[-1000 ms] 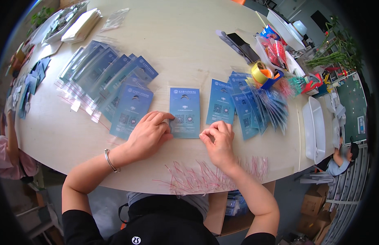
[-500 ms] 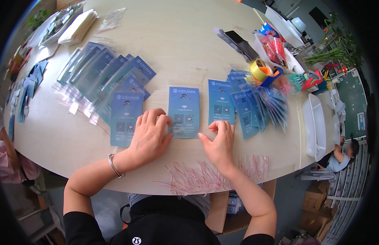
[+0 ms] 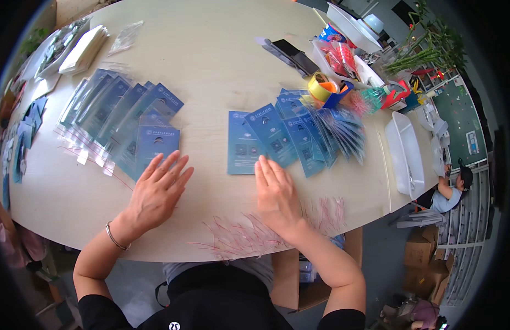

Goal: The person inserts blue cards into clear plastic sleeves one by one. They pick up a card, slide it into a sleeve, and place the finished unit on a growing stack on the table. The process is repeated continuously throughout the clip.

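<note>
My left hand, fingers stretched out, lies over the lower edge of a blue printed card in a clear sleeve, at the front of the fanned left pile. Its palm hides part of the table. My right hand is flat, fingers straight and close together. Its fingertips touch or nearly touch the lower edge of an upright blue card. A tilted blue card overlaps that one and leads into the fanned right pile of sleeved cards.
Clear strips with red strings lie by the near edge. Toward the far right are a phone, yellow tape and a bin with red packets. A white tray stands right. Another person is at far right.
The view has shifted. My left hand has moved from the middle card to the left pile and its fingers have straightened. The middle card now lies against the right-hand cards, one of them tilted.
</note>
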`<state>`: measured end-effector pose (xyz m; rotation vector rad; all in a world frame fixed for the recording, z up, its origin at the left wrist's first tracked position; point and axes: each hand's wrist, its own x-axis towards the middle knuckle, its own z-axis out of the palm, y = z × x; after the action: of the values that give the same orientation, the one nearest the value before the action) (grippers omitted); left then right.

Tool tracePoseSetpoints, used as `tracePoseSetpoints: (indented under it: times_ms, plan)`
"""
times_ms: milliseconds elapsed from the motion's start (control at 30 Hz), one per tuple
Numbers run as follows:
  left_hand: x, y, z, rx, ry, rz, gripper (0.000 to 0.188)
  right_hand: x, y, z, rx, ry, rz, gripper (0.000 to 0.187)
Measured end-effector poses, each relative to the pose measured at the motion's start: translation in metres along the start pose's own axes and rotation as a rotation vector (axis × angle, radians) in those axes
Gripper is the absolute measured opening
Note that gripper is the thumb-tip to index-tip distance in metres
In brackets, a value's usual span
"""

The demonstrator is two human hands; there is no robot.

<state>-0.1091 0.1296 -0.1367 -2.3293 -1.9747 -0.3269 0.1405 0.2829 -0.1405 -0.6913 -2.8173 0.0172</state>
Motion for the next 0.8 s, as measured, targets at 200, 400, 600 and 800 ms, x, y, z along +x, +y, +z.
tracePoseSetpoints:
  times_ms: [200,400,600,800]
  plan:
    - [-0.004,0.002,-0.004,-0.342,-0.145,-0.098,0.055,0.005,0.014,-0.004,-0.249,0.023,0.154,0.038]
    - [0.04,0.02,0.05,-0.25,0.072,-0.085,0.052,0.017,-0.025,-0.014,0.182,0.13,0.022,0.027]
    - [0.06,0.02,0.047,-0.177,0.046,-0.066,0.061,0.012,-0.017,-0.006,0.516,0.058,0.098,0.025]
    - [0.058,0.02,0.045,-0.105,0.01,-0.065,0.068,0.018,-0.016,0.003,0.533,-0.022,0.098,0.013]
